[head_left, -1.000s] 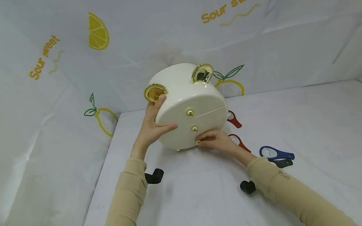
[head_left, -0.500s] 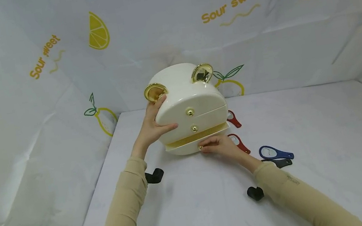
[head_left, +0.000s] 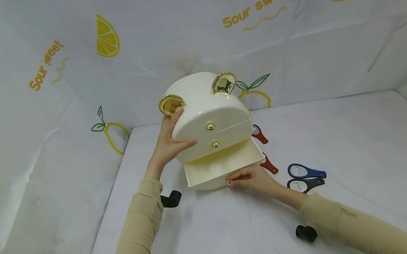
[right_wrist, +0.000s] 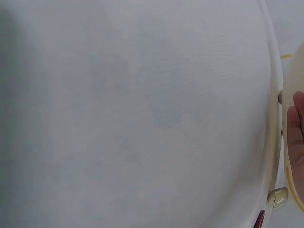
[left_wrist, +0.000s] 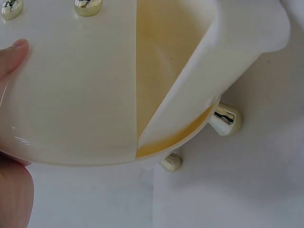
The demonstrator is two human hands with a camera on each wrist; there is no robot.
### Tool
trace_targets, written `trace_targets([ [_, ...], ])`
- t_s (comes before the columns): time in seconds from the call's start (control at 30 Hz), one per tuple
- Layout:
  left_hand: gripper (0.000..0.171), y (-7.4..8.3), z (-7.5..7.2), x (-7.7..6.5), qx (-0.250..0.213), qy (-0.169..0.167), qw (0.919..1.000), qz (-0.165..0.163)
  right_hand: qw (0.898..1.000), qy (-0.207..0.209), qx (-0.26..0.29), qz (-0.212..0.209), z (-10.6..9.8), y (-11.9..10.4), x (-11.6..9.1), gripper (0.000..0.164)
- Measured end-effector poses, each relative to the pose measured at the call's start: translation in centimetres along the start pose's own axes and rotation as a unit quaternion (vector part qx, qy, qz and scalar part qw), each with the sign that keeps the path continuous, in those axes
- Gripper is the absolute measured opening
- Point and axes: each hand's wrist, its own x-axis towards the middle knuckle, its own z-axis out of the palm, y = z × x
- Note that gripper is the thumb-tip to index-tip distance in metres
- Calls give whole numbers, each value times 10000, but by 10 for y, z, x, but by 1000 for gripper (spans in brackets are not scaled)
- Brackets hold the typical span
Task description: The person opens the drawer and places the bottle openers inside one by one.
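A glossy white rounded drawer box point(head_left: 199, 101) with two gold ears point(head_left: 171, 104) stands at the back of the table. My left hand point(head_left: 167, 146) grips its left side, thumb across the front and fingers up by the left ear. The bottom drawer point(head_left: 219, 165) stands well out, its pale inner floor showing. At its front, my right hand point(head_left: 256, 180) pinches the small gold drawer knob point(head_left: 229, 182). Two upper knobs point(head_left: 215, 144) sit on closed drawer fronts. In the left wrist view, the pulled-out drawer point(left_wrist: 199, 80) juts from the box near gold feet point(left_wrist: 225, 119).
Right of the box lie a blue handled piece point(head_left: 314, 172) and a black handled piece point(head_left: 310, 183), both with round heads like magnifying glasses. Two red ones point(head_left: 260, 134) lie partly hidden beside the box. Patterned white cloth point(head_left: 295, 56) rises behind the table.
The bottom drawer, shut a second ago, has slid out toward me as my right hand drew its knob forward. My left hand stays in place on the box.
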Motion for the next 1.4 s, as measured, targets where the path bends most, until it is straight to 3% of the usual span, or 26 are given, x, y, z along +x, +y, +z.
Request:
trace_targets([
  [0.17, 87, 0, 0, 0, -9, 30, 10000, -31, 9998, -105, 71, -171, 2, 2, -9, 25],
  [0.63, 88, 0, 0, 3, 30, 61, 9998, 161, 10000, -43, 59, 22, 4, 0, -25, 27],
  [0.97, 87, -1, -1, 2, -8, 53, 10000, 61, 9996, -154, 196, -124, 9, -3, -31, 26],
  [1.23, 87, -3, 1, 0, -4, 80, 9996, 262, 9997, -128, 180, -34, 12, 0, -35, 26],
  [1.4, 88, -2, 1, 0, -34, 76, 9999, 132, 9993, -225, 269, -143, 12, 1, -36, 26],
])
